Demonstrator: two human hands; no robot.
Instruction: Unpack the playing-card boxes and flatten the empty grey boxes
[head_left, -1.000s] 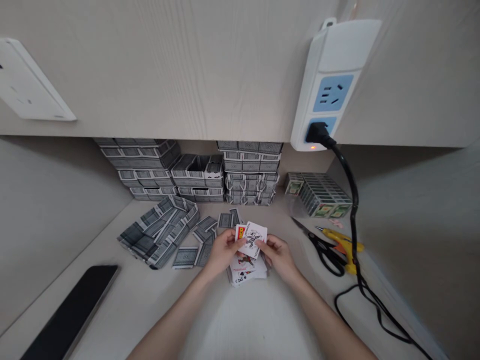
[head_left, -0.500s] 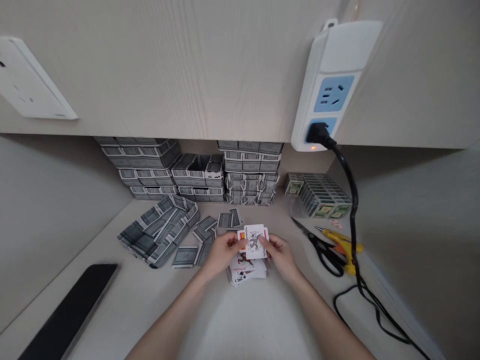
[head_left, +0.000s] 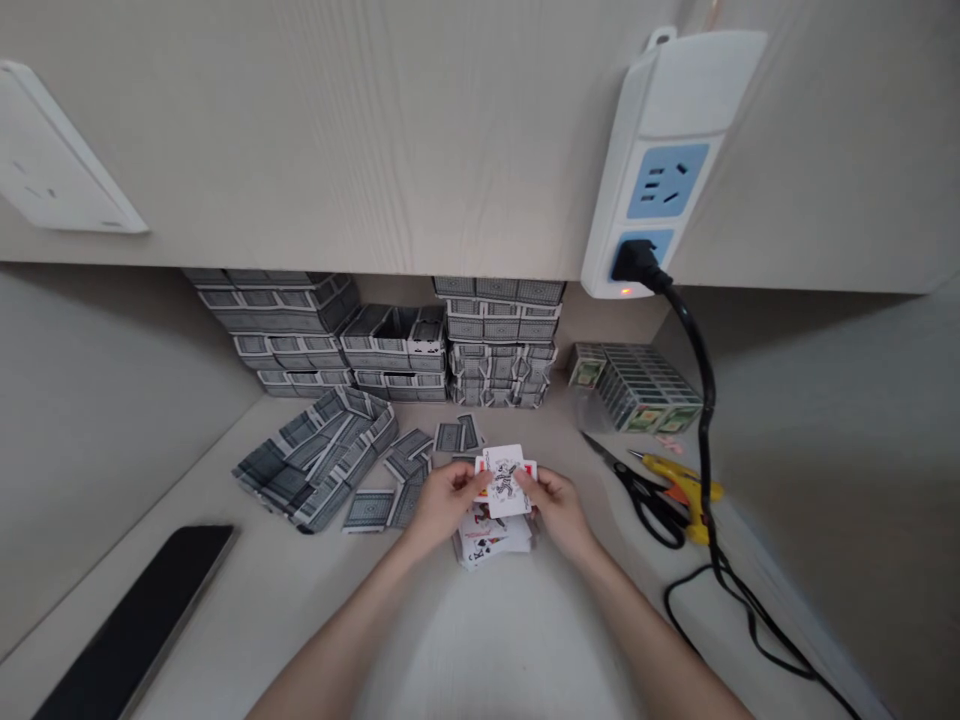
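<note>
Between both hands, playing cards [head_left: 505,482] are held up, a black-and-white joker facing me in front and a red-and-yellow card partly covered behind it. My left hand [head_left: 444,500] pinches their left side with the thumb on top. On the right side, my right hand [head_left: 558,507] grips with its thumb over the joker's edge. A pile of face-up cards [head_left: 491,545] lies on the table just below, a king showing at its bottom left. Loose face-down cards [head_left: 370,508] lie to the left, beside an open box folded from cards [head_left: 319,455].
Stacked card-built boxes [head_left: 501,325] line the back. Packed card decks [head_left: 649,390] stand at the back right. Scissors [head_left: 649,505] and a yellow glue gun [head_left: 697,495] lie right, near a black cable [head_left: 705,400] from a power strip [head_left: 667,190]. A dark flat object [head_left: 142,620] lies left.
The front joker has tilted slightly and shifted a little left against the cards behind it. Both hands keep their hold, nearly in place.
</note>
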